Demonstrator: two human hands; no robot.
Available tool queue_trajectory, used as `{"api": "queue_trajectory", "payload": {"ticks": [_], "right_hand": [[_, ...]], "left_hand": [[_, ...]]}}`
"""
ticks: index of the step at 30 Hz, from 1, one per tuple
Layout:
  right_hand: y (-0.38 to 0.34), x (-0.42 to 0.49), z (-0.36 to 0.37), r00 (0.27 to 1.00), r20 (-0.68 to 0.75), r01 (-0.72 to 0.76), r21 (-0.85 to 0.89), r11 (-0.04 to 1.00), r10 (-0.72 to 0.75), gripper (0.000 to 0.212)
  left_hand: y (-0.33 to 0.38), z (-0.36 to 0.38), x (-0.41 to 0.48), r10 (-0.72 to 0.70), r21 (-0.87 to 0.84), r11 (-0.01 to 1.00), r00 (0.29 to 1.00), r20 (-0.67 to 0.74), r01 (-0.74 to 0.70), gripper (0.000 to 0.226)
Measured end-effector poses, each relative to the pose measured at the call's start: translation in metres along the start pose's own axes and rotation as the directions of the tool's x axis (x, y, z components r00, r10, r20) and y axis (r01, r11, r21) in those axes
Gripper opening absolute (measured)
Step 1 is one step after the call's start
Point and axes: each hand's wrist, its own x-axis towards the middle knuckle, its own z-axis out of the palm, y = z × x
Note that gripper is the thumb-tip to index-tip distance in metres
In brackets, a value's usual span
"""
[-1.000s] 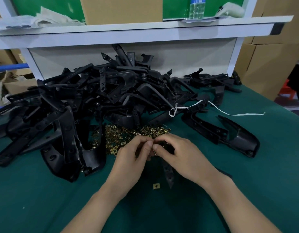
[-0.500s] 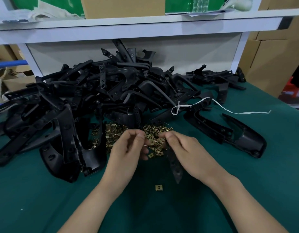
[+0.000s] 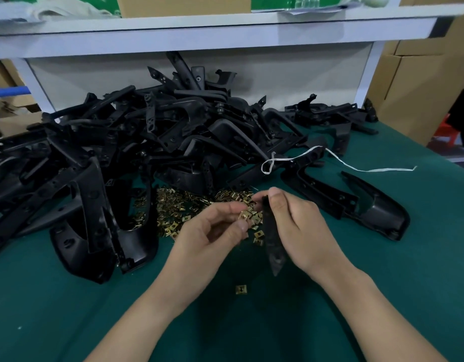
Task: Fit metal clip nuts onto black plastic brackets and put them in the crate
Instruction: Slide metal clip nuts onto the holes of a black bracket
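Your left hand (image 3: 212, 231) pinches a single clip nut (image 3: 243, 216) between thumb and forefinger at the near right edge of the heap of clip nuts (image 3: 178, 207); the other fingers are curled loosely beneath it and hold nothing else. Your right hand (image 3: 301, 231), just right of the heap, grips the upper end of a narrow black bracket (image 3: 274, 239), fingers curled round it and the thumb tip showing at its top. The pinched nut sits just beside that bracket; whether the two touch cannot be told.

The nut is small, square and brass-coloured, with a hole in its face. The bracket is a slim matt black strip that runs from the heap's near edge toward you and ends in a tapered tip with a hole in it.

One more loose nut (image 3: 241, 289) lies flat on the green table (image 3: 68, 309), on your side of the heap and well apart from it. Behind and left of the heap rises the large pile of brackets (image 3: 147, 142). To the heap's right rests a separate bracket (image 3: 356, 205), and a white string (image 3: 356, 167) trails across the table beyond it.
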Motion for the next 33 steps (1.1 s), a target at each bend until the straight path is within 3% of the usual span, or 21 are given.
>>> {"api": "queue_trajectory", "payload": {"ticks": [17,27,33], "right_hand": [[-0.0055,-0.0013,-0.0007,1.0,0.002,0.028,-0.046,0.999,-0.028,0.045],[-0.0067,-0.002,0.0001,1.0,0.016,0.024,-0.062,0.998,-0.023,0.045],[-0.0058,-0.0026,0.0003,1.0,0.01,0.024,-0.049,0.999,-0.024,0.042]], "left_hand": [[0.0022,-0.0002,-0.0008,-0.031,0.023,0.999,0.999,-0.006,0.031,0.026],[-0.0057,0.0066,0.0001,-0.158,-0.139,0.978,0.987,-0.004,0.156,0.027],[-0.0042,0.0018,0.0003,-0.112,-0.08,0.991,0.994,-0.002,0.111,0.024]]}}
